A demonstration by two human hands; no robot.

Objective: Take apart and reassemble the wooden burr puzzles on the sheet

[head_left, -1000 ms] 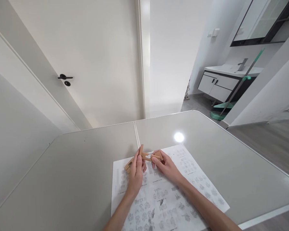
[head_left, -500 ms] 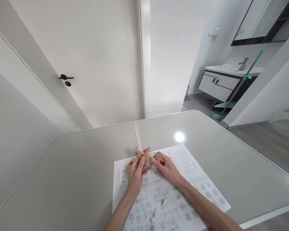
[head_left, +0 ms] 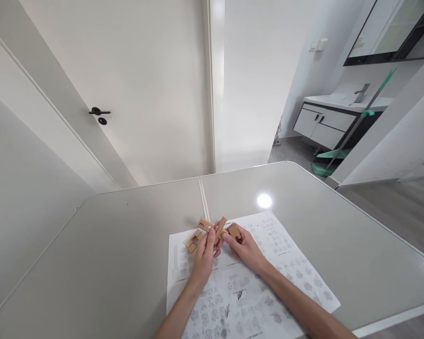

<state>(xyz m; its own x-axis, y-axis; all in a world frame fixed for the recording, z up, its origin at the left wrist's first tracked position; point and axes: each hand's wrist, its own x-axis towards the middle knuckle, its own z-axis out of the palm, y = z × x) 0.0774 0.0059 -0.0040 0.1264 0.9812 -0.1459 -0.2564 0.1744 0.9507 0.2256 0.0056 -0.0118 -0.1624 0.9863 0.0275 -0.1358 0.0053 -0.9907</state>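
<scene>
Both hands meet over a printed sheet of paper (head_left: 247,287). My left hand (head_left: 205,256) pinches light wooden puzzle pieces (head_left: 220,228), which cross one another between thumb and fingers. One flat piece with a dark curved mark (head_left: 203,224) points out to the left. My right hand (head_left: 245,247) grips the other end of these pieces, and a darker wooden block (head_left: 234,231) sits against its fingers. Just left of my left hand, a notched wooden piece (head_left: 193,240) shows over the paper's upper left corner. My fingers hide how the pieces join.
A grey table (head_left: 127,263) with a seam (head_left: 204,197) bears the paper. Beyond its far edge stands a white door (head_left: 155,94) with a black handle (head_left: 99,112). At the right are a sink cabinet (head_left: 321,123) and a green broom (head_left: 367,113).
The crossing stick between my hands has shifted right along the flat piece. More of the notched piece at the left now shows. The view has moved slightly.
</scene>
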